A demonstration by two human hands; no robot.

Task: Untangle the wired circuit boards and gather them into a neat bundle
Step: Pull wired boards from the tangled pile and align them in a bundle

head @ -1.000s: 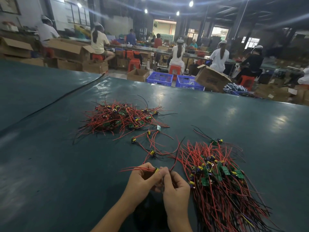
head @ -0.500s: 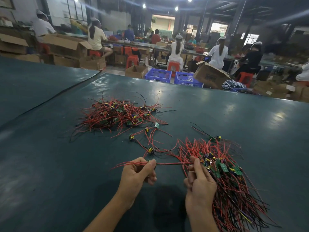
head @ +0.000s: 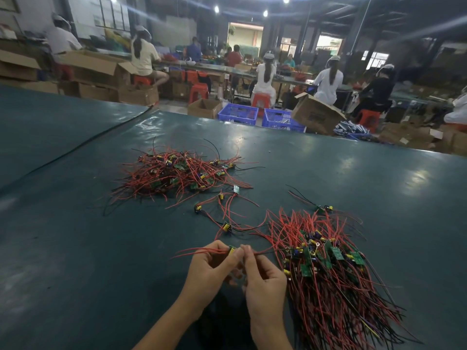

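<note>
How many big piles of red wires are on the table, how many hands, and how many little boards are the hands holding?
Wire piles: 2, the messy pile and the tidy pile
Hands: 2, the left hand and the right hand
Held: 1 little board
Total: 5

Two blue crates [head: 238, 116] sit just past the far edge of the dark green table [head: 75, 248]. Right of the crates there's a tipped cardboard box [head: 316, 116], and left of them a smaller open box [head: 203, 108]. Behind the crates, a worker in white [head: 265, 78] sits on a red stool [head: 261, 100]. Well left of the crates, a dark line [head: 88, 143] crosses the tabletop, possibly a cable or a seam.
</note>
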